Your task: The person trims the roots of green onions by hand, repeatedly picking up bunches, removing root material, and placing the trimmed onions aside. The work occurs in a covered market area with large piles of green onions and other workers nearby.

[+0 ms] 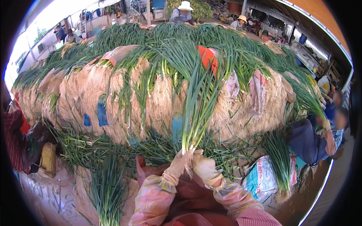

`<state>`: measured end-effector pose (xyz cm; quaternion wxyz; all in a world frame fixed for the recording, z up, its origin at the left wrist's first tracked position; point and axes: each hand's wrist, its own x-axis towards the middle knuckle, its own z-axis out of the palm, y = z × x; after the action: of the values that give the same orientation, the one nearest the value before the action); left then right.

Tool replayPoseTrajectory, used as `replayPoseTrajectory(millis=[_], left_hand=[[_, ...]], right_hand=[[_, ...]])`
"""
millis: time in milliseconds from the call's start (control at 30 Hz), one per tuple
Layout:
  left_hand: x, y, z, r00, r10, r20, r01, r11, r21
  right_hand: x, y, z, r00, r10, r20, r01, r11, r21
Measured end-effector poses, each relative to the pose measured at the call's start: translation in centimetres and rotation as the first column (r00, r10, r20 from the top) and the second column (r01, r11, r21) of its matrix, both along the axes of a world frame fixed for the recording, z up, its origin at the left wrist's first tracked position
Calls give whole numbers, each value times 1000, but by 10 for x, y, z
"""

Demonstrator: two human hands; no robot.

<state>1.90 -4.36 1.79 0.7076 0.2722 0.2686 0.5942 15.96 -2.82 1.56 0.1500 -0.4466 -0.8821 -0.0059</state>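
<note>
A bunch of green onions (pixel 194 120) stands upright before me, its long green leaves leaning up over the heap. My left hand (pixel 177 167), in a pale glove, is closed round the white root ends. Pressed against the same stems from the right is my gloved right hand (pixel 205 167), its fingers bent in at the base. Pale stringy roots hang down between the two hands. Behind the bunch rises a large heap of green onions (pixel 162 90), with the tan roots facing me and the leaves lying toward the far side.
Loose leaves (pixel 90 145) litter the ground along the heap. One bunch (pixel 107 192) lies at my lower left; another bunch (pixel 279 162) rests on a printed white sack (pixel 260 179) at right. A co-worker (pixel 313 135) sits close at right, another person (pixel 22 139) at left.
</note>
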Motion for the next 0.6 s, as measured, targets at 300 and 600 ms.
replayPoseTrajectory(millis=[300,600], left_hand=[[1,-2,-16,887,223,-405,-268,962,-58],[6,0,-30,821,369,-437,-281,926,253]], right_hand=[[2,38,77,745,-200,-637,-152,878,-453],[-33,91,63,348,-631,-694,-231,659,-715]])
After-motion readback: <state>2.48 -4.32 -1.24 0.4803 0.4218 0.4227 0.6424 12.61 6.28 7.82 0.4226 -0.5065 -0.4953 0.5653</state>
